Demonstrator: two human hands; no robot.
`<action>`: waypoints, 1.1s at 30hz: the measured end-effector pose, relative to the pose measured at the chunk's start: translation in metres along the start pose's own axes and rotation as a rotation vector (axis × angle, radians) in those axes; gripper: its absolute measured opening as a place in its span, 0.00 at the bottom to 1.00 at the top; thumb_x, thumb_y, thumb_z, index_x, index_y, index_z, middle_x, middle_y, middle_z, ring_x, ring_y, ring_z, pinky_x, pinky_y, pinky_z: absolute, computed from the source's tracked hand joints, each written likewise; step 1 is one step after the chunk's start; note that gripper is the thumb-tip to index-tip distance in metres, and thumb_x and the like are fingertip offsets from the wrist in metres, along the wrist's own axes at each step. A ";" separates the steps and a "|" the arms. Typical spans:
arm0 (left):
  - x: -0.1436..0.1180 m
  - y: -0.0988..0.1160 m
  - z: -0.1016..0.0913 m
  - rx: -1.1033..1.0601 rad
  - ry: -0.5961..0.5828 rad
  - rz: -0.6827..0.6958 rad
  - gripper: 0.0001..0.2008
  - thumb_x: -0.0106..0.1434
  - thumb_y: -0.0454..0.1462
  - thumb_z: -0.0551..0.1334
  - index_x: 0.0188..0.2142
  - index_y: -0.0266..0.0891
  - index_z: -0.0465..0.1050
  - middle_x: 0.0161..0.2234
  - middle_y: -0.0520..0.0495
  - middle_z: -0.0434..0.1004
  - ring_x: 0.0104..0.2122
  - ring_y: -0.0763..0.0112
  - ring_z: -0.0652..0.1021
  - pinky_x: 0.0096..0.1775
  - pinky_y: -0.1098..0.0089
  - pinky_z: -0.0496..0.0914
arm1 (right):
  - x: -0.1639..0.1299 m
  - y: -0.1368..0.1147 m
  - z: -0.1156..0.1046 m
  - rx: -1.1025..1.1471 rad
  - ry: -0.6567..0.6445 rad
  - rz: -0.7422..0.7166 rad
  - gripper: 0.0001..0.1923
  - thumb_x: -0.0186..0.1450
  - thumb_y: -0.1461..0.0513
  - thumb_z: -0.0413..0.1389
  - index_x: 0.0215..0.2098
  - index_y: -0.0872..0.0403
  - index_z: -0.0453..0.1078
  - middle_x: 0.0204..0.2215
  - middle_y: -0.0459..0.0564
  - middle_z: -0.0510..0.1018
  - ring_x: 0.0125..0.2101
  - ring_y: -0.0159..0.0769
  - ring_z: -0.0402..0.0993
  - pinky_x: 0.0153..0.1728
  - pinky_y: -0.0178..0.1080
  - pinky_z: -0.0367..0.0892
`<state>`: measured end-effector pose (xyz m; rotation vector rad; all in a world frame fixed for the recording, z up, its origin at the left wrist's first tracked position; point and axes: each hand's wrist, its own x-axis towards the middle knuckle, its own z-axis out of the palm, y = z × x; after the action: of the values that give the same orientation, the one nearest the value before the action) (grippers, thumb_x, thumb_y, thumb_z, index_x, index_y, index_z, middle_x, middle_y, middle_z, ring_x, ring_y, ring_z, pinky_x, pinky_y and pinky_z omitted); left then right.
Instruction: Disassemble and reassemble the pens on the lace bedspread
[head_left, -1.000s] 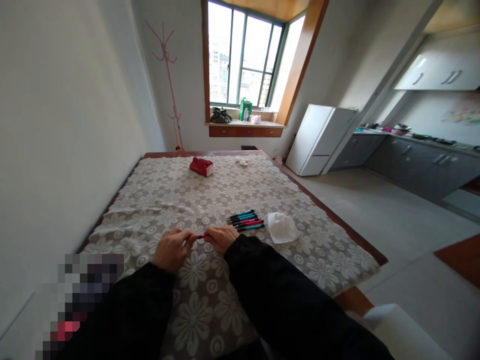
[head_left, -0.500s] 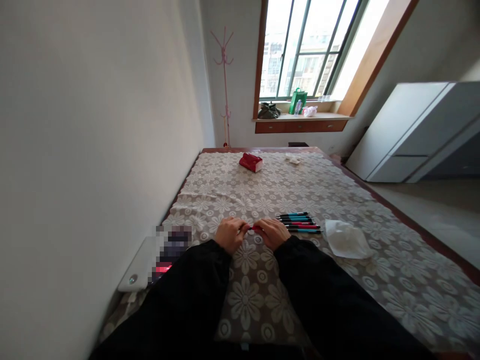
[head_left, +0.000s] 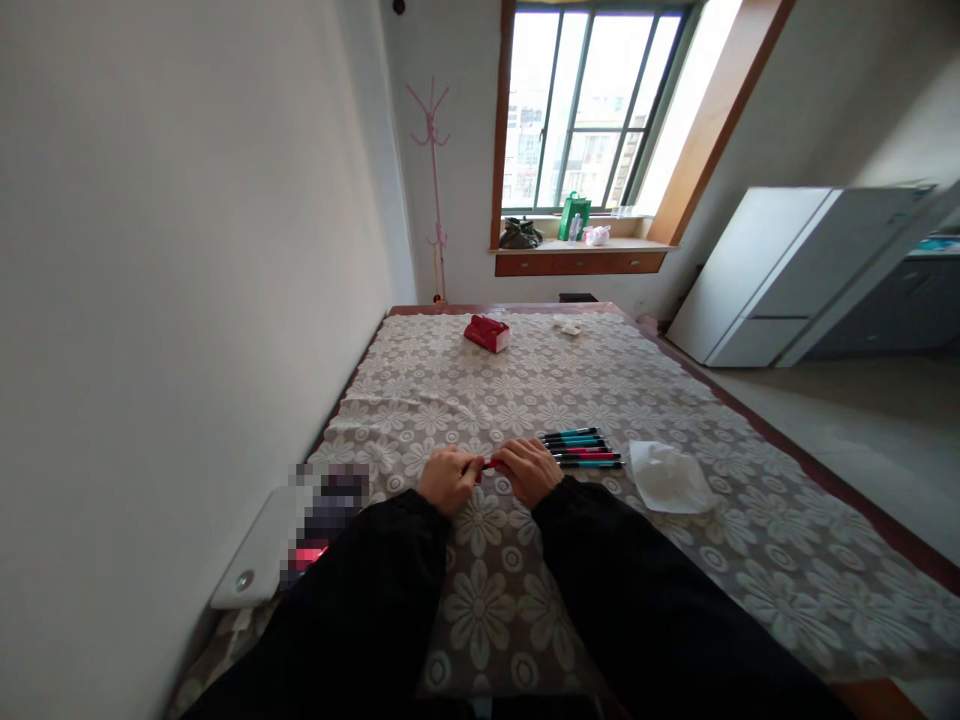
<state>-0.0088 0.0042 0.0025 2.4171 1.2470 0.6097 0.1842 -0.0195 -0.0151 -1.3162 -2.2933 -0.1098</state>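
1. I see my left hand and right hand close together near the near edge of the tabletop, both pinching one red pen that spans the gap between them.
2. Each hand is closed on an end of the pen, fingers curled, knuckles up. I judge that this two-ended grip suits pulling or twisting the pen's parts; whether it is in one piece I cannot tell.
3. A row of pens, teal and red, lies side by side just beside my right hand, toward the right edge. They look laid out for easy reach.
4. A white cloth lies just right of that row.
5. A red packet sits well apart, near the far edge.
6. The tabletop carries a lace cover with a flower pattern; its left edge runs along a white wall.
7. Beyond the far edge are a window, a pink coat stand and, to the right, a white cabinet.
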 end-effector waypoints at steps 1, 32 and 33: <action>0.000 0.000 0.000 -0.001 -0.008 -0.008 0.23 0.68 0.43 0.49 0.23 0.42 0.75 0.23 0.49 0.76 0.31 0.68 0.74 0.37 0.68 0.62 | 0.000 0.001 0.001 0.003 -0.005 -0.003 0.09 0.70 0.60 0.49 0.38 0.52 0.71 0.34 0.50 0.76 0.37 0.36 0.69 0.39 0.38 0.55; 0.007 -0.024 0.014 -0.070 0.163 0.038 0.11 0.63 0.37 0.55 0.41 0.44 0.75 0.41 0.49 0.79 0.42 0.64 0.76 0.46 0.64 0.68 | 0.001 0.005 -0.013 -0.056 0.018 0.365 0.07 0.67 0.61 0.51 0.36 0.51 0.71 0.35 0.47 0.74 0.38 0.35 0.68 0.40 0.38 0.52; 0.008 -0.024 0.014 -0.076 0.164 0.037 0.11 0.63 0.37 0.55 0.41 0.44 0.75 0.41 0.49 0.79 0.42 0.64 0.76 0.46 0.64 0.68 | 0.001 0.005 -0.012 -0.051 0.020 0.368 0.07 0.67 0.61 0.51 0.36 0.51 0.71 0.36 0.47 0.74 0.38 0.35 0.67 0.40 0.38 0.52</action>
<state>-0.0138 0.0221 -0.0199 2.3720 1.2207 0.8653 0.1926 -0.0202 -0.0049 -1.7293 -2.0038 -0.0566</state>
